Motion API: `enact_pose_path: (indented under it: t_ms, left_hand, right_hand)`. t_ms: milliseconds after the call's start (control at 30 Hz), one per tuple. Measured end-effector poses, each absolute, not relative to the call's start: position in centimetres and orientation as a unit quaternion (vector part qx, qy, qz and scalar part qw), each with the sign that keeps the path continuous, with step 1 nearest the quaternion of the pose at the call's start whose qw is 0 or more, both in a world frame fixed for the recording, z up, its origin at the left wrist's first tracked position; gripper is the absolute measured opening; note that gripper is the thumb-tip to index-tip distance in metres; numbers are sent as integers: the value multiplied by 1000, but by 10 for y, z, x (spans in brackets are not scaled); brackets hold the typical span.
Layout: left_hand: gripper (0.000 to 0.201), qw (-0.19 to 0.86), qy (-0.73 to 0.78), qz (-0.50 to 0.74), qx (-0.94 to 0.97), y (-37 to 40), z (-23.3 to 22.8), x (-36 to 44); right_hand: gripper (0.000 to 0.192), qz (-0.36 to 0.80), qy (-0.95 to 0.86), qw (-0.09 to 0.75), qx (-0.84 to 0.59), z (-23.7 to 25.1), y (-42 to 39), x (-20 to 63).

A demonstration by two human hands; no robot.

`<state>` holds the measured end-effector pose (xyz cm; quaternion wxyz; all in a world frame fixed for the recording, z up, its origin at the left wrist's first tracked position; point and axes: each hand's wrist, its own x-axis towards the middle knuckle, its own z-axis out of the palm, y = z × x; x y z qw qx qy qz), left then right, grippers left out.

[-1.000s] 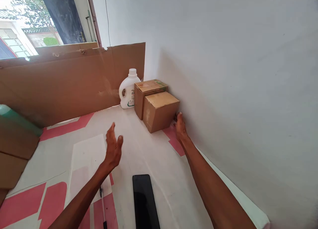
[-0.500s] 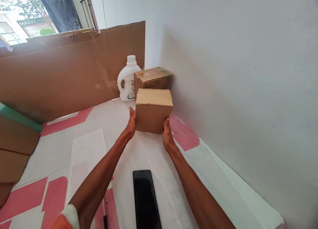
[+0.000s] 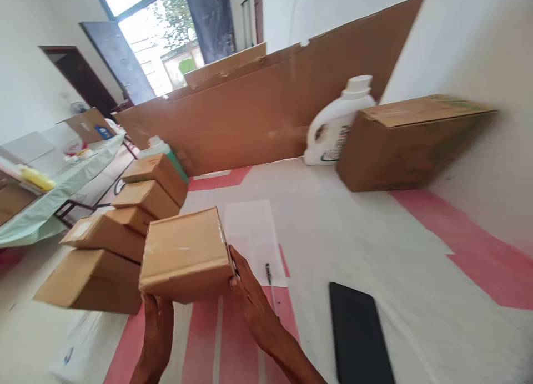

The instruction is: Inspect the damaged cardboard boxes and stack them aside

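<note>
A small brown cardboard box [image 3: 187,245] is held up between both my hands over the left part of the table. My left hand [image 3: 157,323] grips its near left corner from below. On the right side, my right hand [image 3: 252,289] presses against the box with thumb and fingers. Just left of the held box stand several stacked cardboard boxes [image 3: 112,278]. A pen [image 3: 270,281] lies on the white sheet [image 3: 252,223] beside my right hand. Farther right is a black phone [image 3: 360,334], lying flat.
A white jug [image 3: 337,129] and a larger cardboard box [image 3: 408,145] stand at the back right. Behind them rises a cardboard panel [image 3: 258,106]. A bottle of green liquid [image 3: 177,165] stands behind the stacked boxes. Another table [image 3: 83,170] is at the far left.
Both hands have carried the small box from in front of the larger box to the left side, near the stacked boxes. The view has turned left.
</note>
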<state>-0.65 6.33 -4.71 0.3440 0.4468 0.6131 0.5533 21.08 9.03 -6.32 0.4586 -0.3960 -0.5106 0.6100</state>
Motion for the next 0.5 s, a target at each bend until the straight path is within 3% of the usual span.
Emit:
enact_pose_path:
  t_ms: [200, 367, 500]
  left_hand:
    - [85, 336, 666, 586, 317, -5, -76, -37]
    - [84, 347, 708, 508, 347, 13, -93, -65]
    - [89, 358, 704, 477, 384, 33, -87, -74]
  right_hand:
    - [82, 626, -520, 408, -412, -92, 59, 182]
    - [83, 596, -521, 392, -469, -108, 44, 182]
    - [71, 577, -511, 404, -494, -101, 43, 180]
